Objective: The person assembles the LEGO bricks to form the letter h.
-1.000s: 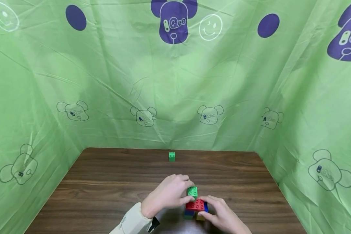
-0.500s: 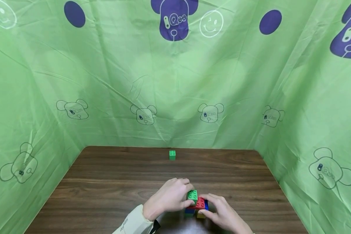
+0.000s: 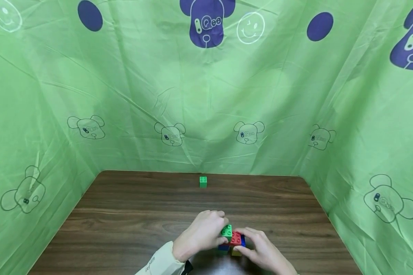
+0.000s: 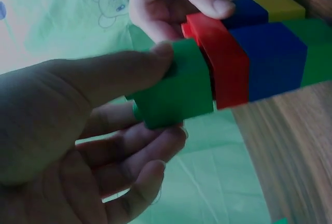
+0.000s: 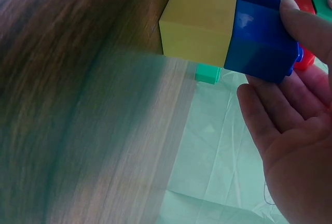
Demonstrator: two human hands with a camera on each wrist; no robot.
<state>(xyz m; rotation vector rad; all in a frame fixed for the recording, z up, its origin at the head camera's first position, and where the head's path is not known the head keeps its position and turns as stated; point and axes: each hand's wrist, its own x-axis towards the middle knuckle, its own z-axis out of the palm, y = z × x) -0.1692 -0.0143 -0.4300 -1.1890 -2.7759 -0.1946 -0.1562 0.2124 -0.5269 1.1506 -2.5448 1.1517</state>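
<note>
Low at the table's front, both hands meet at a small brick stack. My left hand (image 3: 222, 234) pinches a green brick (image 3: 226, 230) between thumb and fingers and holds it against the top of a red brick (image 3: 236, 239). In the left wrist view the green brick (image 4: 176, 86) touches the red brick (image 4: 223, 63), with blue bricks (image 4: 272, 58) behind it. My right hand (image 3: 244, 242) grips the stack from the right, its thumb on the blue brick (image 5: 264, 32) beside a yellow brick (image 5: 197, 27).
A lone green brick (image 3: 203, 181) stands near the far edge of the brown wooden table (image 3: 130, 214). Green printed cloth (image 3: 206, 107) walls the table in at the back and on both sides.
My left hand has brought the green brick down onto the red brick. The right hand stays on the stack; the far green brick has not moved.
</note>
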